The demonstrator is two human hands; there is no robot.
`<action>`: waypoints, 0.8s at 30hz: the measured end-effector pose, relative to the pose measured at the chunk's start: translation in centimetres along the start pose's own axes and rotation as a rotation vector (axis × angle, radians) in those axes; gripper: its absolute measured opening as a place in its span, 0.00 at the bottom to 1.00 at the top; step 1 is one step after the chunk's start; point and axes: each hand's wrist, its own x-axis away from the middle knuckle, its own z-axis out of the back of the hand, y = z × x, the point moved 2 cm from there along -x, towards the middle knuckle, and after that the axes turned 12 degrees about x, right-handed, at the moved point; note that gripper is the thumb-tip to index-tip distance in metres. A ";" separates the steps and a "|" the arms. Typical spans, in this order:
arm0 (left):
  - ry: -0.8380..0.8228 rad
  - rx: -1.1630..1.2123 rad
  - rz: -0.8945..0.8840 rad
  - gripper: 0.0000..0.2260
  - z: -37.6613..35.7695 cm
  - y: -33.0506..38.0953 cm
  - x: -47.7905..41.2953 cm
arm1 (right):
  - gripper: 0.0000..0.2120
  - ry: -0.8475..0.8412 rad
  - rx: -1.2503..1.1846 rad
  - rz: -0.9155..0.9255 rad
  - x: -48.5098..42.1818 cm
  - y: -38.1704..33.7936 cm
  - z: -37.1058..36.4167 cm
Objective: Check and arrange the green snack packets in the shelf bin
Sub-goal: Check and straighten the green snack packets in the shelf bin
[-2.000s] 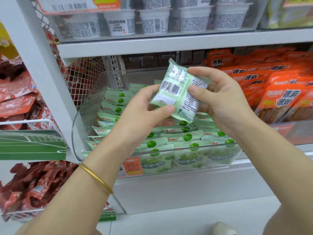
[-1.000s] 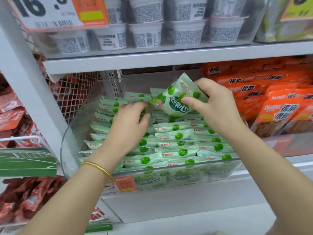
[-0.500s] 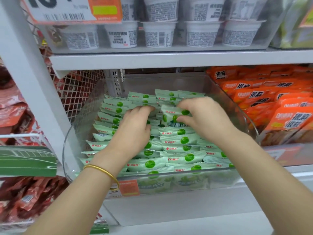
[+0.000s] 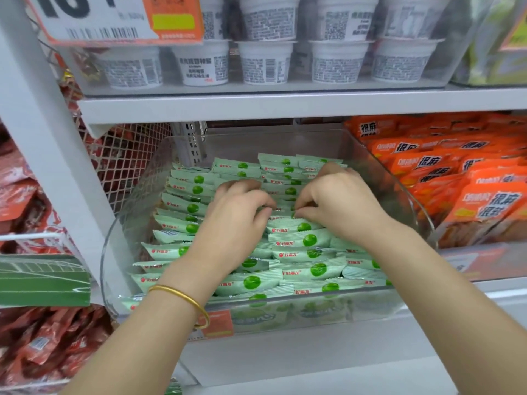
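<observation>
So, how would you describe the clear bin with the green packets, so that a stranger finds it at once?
Find the white shelf carrying a row of white cups. Directly below it stands a clear bin, with red bags to its left and orange packets to its right. Only this bin holds rows of pale green packets.

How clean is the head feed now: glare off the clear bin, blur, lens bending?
Head view: light even, no hard shadows; the front wall of the clear bin hazes the packets behind it; green packets mid-frame read clearly; the white shelf post bows from the wide-angle lens.
</observation>
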 end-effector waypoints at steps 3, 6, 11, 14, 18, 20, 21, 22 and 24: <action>-0.029 -0.027 0.026 0.09 -0.2 0.0 -0.1 | 0.06 0.004 0.000 0.004 0.1 0.0 0.0; -0.031 0.006 0.046 0.09 -0.2 -0.1 -0.2 | 0.07 -0.032 -0.085 -0.020 0.0 0.1 -0.1; 0.105 0.029 0.022 0.10 0.2 -0.4 -1.0 | 0.06 0.094 -0.149 -0.138 -0.6 1.1 0.6; 0.037 -0.037 0.084 0.13 -0.3 -0.4 -1.6 | 0.08 -0.044 -0.052 -0.083 -1.0 -0.1 -0.2; -0.041 -0.101 0.156 0.16 -0.6 -0.4 -2.0 | 0.07 -0.086 -0.043 -0.078 -1.5 -0.4 -0.8; -0.059 -0.093 0.184 0.17 -0.7 -0.4 -2.0 | 0.06 -0.064 -0.048 -0.076 -1.5 -0.5 -0.8; -0.069 -0.094 0.195 0.18 -0.7 -0.5 -2.0 | 0.05 -0.048 -0.054 -0.075 -1.4 -0.5 -0.8; -0.076 -0.095 0.201 0.18 -0.7 -0.6 -2.0 | 0.05 -0.032 -0.073 -0.080 -1.4 -0.4 -0.8; -0.063 -0.077 0.197 0.21 -0.7 -0.7 -2.1 | 0.05 0.009 -0.166 -0.108 -1.5 -0.1 -0.7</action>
